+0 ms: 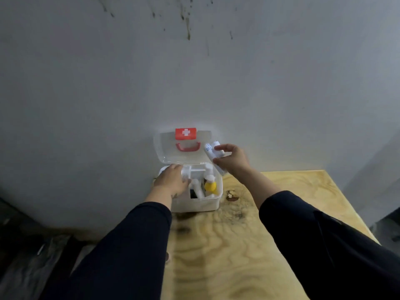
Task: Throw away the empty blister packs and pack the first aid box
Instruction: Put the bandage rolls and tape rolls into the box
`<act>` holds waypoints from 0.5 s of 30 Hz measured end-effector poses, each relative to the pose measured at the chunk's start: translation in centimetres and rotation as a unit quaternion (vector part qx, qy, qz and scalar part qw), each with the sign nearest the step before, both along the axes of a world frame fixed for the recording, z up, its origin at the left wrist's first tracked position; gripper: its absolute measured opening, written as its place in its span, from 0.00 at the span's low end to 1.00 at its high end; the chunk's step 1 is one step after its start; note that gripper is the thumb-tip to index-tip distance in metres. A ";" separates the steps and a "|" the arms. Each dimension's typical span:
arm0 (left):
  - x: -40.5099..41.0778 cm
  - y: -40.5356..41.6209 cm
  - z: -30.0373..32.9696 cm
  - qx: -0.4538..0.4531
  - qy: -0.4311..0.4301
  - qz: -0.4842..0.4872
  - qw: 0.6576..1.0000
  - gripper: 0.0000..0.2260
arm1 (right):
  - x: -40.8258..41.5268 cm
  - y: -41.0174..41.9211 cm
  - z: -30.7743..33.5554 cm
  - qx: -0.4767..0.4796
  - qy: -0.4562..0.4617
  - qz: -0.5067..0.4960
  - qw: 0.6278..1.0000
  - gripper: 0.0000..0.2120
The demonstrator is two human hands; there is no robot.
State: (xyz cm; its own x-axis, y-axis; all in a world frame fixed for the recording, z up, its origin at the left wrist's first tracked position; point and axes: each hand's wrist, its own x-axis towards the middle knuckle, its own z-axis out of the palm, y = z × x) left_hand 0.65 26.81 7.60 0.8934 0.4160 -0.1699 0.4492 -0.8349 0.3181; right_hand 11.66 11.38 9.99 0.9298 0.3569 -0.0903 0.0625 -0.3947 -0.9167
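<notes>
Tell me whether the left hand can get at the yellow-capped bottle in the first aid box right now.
Probably yes. The left hand already rests over the open first aid box, lid up, and the yellow-capped bottle stands uncovered just beside it; the right hand is off to the side.

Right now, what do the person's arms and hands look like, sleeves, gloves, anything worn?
Both arms wear long dark navy sleeves, plain, with no visible markings, ending partway up the forearm. The left hand and right hand are bare: no gloves, and no watch or rings that I can make out.

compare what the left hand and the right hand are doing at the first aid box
The left hand reaches down into the open first aid box, resting on its contents; the right hand is raised beside the lid. The right hand grips white tubes; what the left holds is unclear. Both wear dark sleeves.
</notes>
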 end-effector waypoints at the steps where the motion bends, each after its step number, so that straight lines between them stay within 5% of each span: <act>1: -0.7 0.9 -0.8 0.005 0.006 0.001 1.000 0.31 | -1.0 1.0 -0.1 -0.014 -0.007 0.006 1.000 0.17; 8: -4.5 4.6 -4.6 -0.063 0.013 0.041 0.997 0.48 | -6.4 6.7 -2.4 -0.117 -0.067 0.055 0.989 0.16; 15: -5.2 5.4 -5.7 -0.138 -0.008 0.043 0.989 0.48 | -6.7 9.5 -4.5 -0.188 -0.062 -0.003 0.980 0.18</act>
